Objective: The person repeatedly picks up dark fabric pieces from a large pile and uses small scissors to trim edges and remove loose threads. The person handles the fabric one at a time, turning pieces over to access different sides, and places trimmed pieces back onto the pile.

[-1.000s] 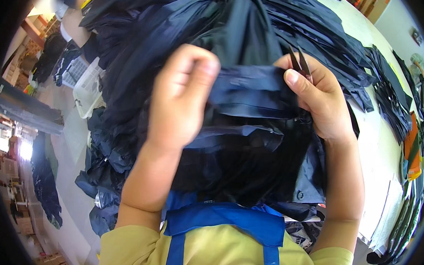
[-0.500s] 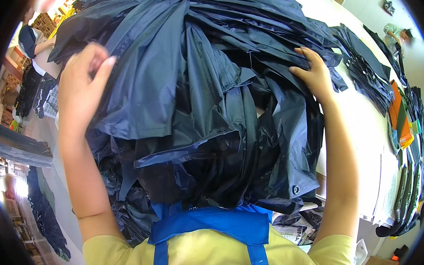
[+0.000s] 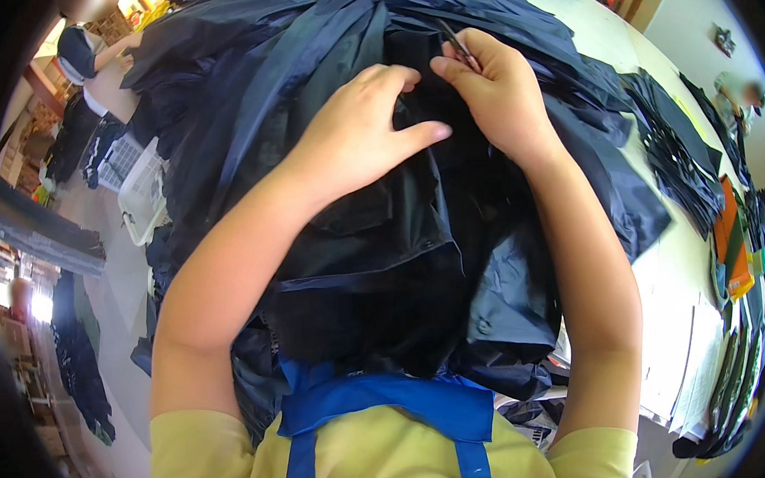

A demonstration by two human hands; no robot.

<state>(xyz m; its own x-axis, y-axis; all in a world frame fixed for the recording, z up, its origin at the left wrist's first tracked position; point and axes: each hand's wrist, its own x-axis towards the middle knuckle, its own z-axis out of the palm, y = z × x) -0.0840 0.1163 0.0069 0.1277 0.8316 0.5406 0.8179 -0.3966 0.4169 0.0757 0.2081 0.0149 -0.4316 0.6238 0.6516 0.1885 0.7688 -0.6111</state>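
Dark navy, slick-fabric garments (image 3: 259, 120) lie heaped in front of me, their folds spreading over the table and down its near edge. Over the middle of the heap, my left hand (image 3: 367, 126) has its thumb spread away from bent fingers, with nothing seen between them. Just right of it, my right hand (image 3: 499, 85) is closed around thin, dark, pointed thread snips (image 3: 459, 46), tips toward the upper left. A loose dark panel (image 3: 374, 239) hangs below my hands. A grey-blue flap with a round eyelet (image 3: 509, 298) hangs at the right.
To the right, the pale tabletop (image 3: 660, 228) holds another stack of dark garments (image 3: 674, 124) and an orange piece (image 3: 725, 231) at its edge. A white plastic basket (image 3: 145, 194) stands at the left. One person (image 3: 85, 55) is at the far left, another (image 3: 736, 97) far right.
Both hands have come inward over the heap, the left from its left side, the right from its right. Thread snips now show in my right hand. The garment folds have shifted.
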